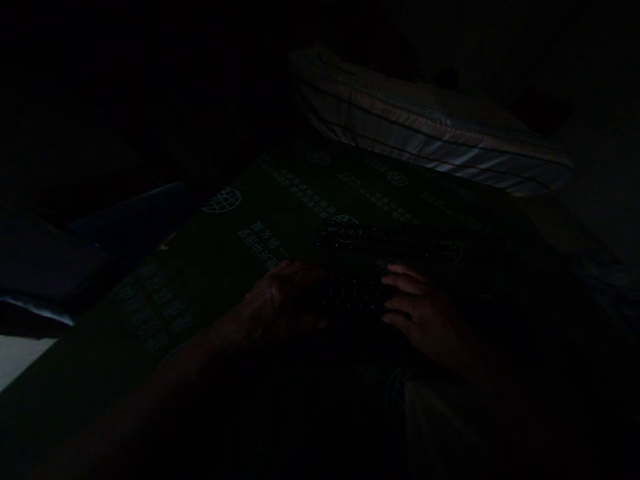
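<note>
The scene is very dark. Between my hands lies a dark, flat piece with rows of small pale dots (353, 293); whether it is cloth or something stiff I cannot make out. My left hand (280, 297) rests at its left side, thumb apart from the fingers, which point right and are partly lost in shadow. At the right side, my right hand (420, 303) lies with its fingers stretched out and spread, tips on or beside the dotted piece. Just behind is another dark dotted strip (385, 237). Both are on a green printed sheet (220, 257) with pale lettering and globe marks.
A striped, padded, cloth-covered form (425, 127) runs along the back right edge of the green surface. Dim bluish-grey shapes (130, 213) lie beyond its left edge. A pale patch (20, 357) shows at lower left. Deep shadow hides most surroundings.
</note>
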Motion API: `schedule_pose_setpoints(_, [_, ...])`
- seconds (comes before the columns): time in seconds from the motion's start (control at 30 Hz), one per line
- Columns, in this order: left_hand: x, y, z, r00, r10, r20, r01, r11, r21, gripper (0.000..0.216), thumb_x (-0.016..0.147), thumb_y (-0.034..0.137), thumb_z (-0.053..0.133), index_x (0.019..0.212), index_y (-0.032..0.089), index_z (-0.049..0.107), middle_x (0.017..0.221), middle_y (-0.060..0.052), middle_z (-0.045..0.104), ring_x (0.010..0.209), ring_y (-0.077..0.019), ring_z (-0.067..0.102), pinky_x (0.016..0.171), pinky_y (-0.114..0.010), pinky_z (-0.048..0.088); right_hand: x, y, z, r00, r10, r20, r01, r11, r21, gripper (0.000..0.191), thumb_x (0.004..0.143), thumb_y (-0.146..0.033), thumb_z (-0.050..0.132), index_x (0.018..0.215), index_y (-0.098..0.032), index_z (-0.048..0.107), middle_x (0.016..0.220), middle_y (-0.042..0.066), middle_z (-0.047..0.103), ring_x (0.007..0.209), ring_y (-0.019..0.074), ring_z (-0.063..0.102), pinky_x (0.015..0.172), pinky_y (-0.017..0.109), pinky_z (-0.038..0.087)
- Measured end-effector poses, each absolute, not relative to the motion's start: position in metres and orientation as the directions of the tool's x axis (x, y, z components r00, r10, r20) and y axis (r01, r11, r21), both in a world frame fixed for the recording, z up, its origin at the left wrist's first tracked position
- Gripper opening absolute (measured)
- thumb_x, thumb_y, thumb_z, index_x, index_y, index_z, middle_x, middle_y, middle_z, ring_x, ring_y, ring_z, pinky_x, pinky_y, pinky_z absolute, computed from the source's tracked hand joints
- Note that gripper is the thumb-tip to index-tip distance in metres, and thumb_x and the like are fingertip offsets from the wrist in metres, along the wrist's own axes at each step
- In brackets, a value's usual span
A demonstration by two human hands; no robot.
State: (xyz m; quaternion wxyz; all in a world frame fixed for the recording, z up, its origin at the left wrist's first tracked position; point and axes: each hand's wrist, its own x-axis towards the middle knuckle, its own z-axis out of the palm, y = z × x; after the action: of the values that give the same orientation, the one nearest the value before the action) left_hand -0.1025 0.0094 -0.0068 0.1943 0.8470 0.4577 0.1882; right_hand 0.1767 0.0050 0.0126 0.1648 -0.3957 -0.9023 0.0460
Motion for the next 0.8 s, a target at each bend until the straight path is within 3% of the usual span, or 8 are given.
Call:
schedule_pose_setpoints(0.17, [-0.102, 0.008, -0.003, 0.496, 0.861, 0.112, 0.711, -0.476, 0.517, 0.064, 0.076, 0.050, 0.063, 0.130, 0.023, 0.045, 0.128, -0.007, 0.052, 0.116, -0.0269, 0.047, 0.098, -0.039, 0.038, 0.178, 0.004, 0.012, -0.627, 0.729, 0.275, 0.698, 0.683, -0.216, 0.007, 0.075, -0.015, 0.067, 0.071, -0.020, 0.070, 0.113, 0.008, 0.065, 0.121, 0.0277, 0.049, 0.094, 0.047, 0.048])
schedule_pose_setpoints(0.33, [-0.101, 0.007, -0.001, 0.492, 0.863, 0.113, 0.706, -0.472, 0.528, 0.064, 0.076, 0.049, 0.064, 0.131, 0.022, 0.044, 0.127, -0.008, 0.052, 0.116, -0.0270, 0.047, 0.096, -0.040, 0.039, 0.175, -0.002, 0.010, -0.636, 0.713, 0.294, 0.716, 0.688, -0.119, 0.012, 0.079, -0.016, 0.063, 0.069, -0.019, 0.068, 0.113, 0.009, 0.065, 0.121, 0.0280, 0.050, 0.093, 0.048, 0.048])
schedule_pose_setpoints(0.6, [-0.102, 0.012, -0.002, 0.506, 0.857, 0.097, 0.705, -0.476, 0.526, 0.066, 0.074, 0.052, 0.062, 0.130, 0.021, 0.046, 0.128, -0.007, 0.053, 0.114, -0.0277, 0.048, 0.094, -0.039, 0.039, 0.172, -0.024, -0.002, -0.659, 0.620, 0.427, 0.715, 0.693, 0.096, 0.018, 0.088, -0.014, 0.050, 0.093, -0.015, 0.068, 0.111, 0.012, 0.067, 0.119, 0.0277, 0.052, 0.095, 0.049, 0.044])
schedule_pose_setpoints(0.8, [-0.102, 0.016, -0.006, 0.515, 0.854, 0.077, 0.709, -0.475, 0.521, 0.070, 0.073, 0.055, 0.061, 0.130, 0.018, 0.047, 0.129, -0.007, 0.052, 0.114, -0.0278, 0.047, 0.096, -0.040, 0.037, 0.171, -0.032, -0.001, -0.678, 0.582, 0.450, 0.702, 0.693, 0.161, 0.018, 0.089, -0.017, 0.052, 0.099, -0.012, 0.066, 0.112, 0.013, 0.067, 0.117, 0.0295, 0.053, 0.095, 0.050, 0.043])
